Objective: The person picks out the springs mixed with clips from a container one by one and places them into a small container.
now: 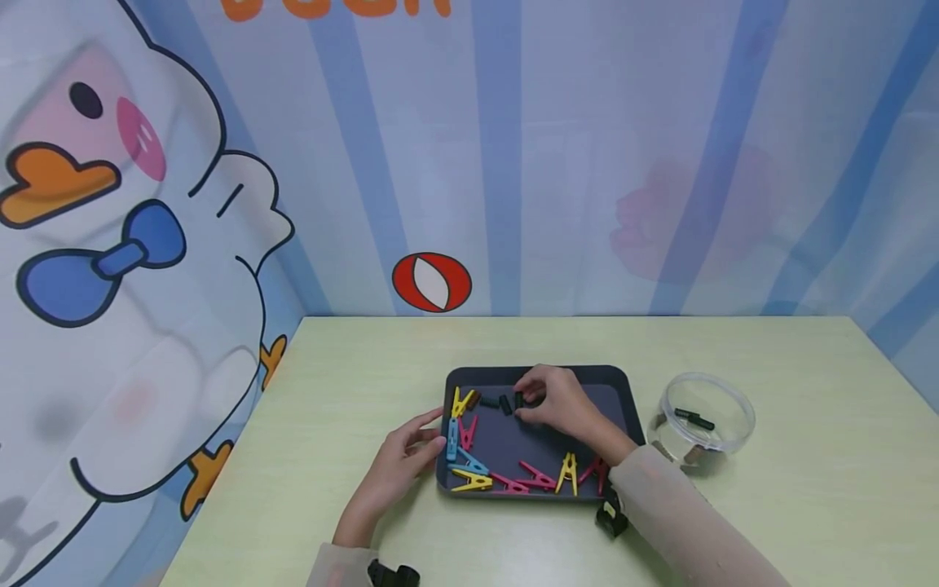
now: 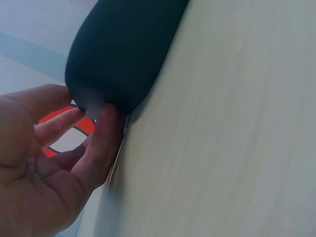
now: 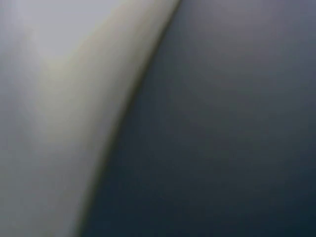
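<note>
A dark grey tray (image 1: 535, 375) lies on the table with several small pieces along its left and near sides. Inside its far part, my right hand (image 1: 561, 403) pinches a small black cylinder (image 1: 518, 399) between thumb and fingers. To the left of that piece are two more black cylinders, one lying (image 1: 489, 402) and one tilted (image 1: 505, 405), then a brown piece (image 1: 473, 400). Against the tray's left rim rest the loosely extended fingers of my left hand (image 1: 399, 461); the left wrist view shows them touching its outer wall (image 2: 118, 59). The right wrist view is blurred, without a visible hand.
Yellow (image 1: 472, 481), blue (image 1: 452, 440) and pink clothespins (image 1: 538, 475) line the tray's left and near edges. Right of the tray stands a clear round container (image 1: 742, 420) with black cylinders (image 1: 693, 420) in it. A printed curtain (image 1: 572, 163) hangs behind the table (image 1: 807, 505).
</note>
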Action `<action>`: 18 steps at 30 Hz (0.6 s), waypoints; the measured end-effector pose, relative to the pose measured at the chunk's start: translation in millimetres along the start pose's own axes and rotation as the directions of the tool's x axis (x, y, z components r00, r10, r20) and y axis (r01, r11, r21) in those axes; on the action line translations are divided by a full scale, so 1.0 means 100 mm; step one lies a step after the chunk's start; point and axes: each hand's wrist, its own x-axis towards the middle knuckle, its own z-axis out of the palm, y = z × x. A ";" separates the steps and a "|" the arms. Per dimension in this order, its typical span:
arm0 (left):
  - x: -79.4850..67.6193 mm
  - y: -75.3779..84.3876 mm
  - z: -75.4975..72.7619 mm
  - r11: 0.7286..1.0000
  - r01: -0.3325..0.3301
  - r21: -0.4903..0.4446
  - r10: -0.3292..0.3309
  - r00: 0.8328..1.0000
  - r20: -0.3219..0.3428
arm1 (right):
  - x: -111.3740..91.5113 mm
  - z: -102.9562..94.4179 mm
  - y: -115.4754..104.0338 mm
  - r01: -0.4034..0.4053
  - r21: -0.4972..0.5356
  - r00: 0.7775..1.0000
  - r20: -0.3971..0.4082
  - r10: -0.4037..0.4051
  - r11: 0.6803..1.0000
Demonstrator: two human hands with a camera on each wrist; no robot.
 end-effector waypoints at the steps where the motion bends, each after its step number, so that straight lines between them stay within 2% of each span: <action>1: 0.00 0.00 0.00 1.000 -0.001 0.001 0.001 1.000 0.000 | 0.00 0.00 0.00 -0.002 0.000 1.000 -0.001 0.002 1.000; 18: 0.04 -0.04 0.02 0.999 0.018 0.027 -0.018 1.000 -0.010 | -0.01 -0.05 -0.06 -0.044 0.014 0.998 -0.034 0.044 0.999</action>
